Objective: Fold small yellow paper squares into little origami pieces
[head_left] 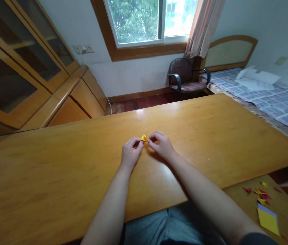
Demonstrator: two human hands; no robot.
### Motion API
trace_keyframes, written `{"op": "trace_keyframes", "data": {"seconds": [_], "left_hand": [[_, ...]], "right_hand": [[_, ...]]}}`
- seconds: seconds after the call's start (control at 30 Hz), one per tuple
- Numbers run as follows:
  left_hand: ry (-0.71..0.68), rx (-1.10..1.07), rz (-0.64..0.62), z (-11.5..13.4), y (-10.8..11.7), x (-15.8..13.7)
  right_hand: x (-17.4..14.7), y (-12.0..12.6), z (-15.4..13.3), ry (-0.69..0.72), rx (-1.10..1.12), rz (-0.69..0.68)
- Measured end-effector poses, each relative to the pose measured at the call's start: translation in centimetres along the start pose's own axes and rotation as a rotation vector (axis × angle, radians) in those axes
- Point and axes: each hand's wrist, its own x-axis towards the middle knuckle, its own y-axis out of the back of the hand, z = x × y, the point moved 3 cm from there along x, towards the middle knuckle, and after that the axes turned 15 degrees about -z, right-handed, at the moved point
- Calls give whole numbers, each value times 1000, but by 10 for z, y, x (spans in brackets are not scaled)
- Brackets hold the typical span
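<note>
A small folded yellow paper piece (pixel 144 138), which looks like an origami crane, is pinched between my two hands just above the wooden desk (pixel 82 177). My left hand (pixel 131 151) grips its left side between thumb and fingers. On the right side, the thumb and forefinger of my right hand (pixel 162 144) close on it. The fingertips hide parts of the paper, so its exact folds are hard to make out.
On a lower surface (pixel 238 194) at the right lie several red and yellow folded papers (pixel 262 194) and a stack of yellow paper squares (pixel 268 219). Beyond the desk stand a brown armchair (pixel 181 73), a bed (pixel 276 98) and a glass-fronted cabinet (pixel 64 76).
</note>
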Motion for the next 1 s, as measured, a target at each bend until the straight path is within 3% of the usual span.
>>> {"op": "trace_keyframes", "data": {"seconds": [0.53, 0.83, 1.0], "left_hand": [[-69, -64, 95, 6, 4, 0], [-91, -104, 55, 7, 3, -1], [-52, -335, -27, -2, -5, -2]], "right_hand": [[1, 2, 3, 20, 50, 80], [-1, 0, -1, 105, 14, 80], [-2, -2, -7, 214, -155, 47]]}}
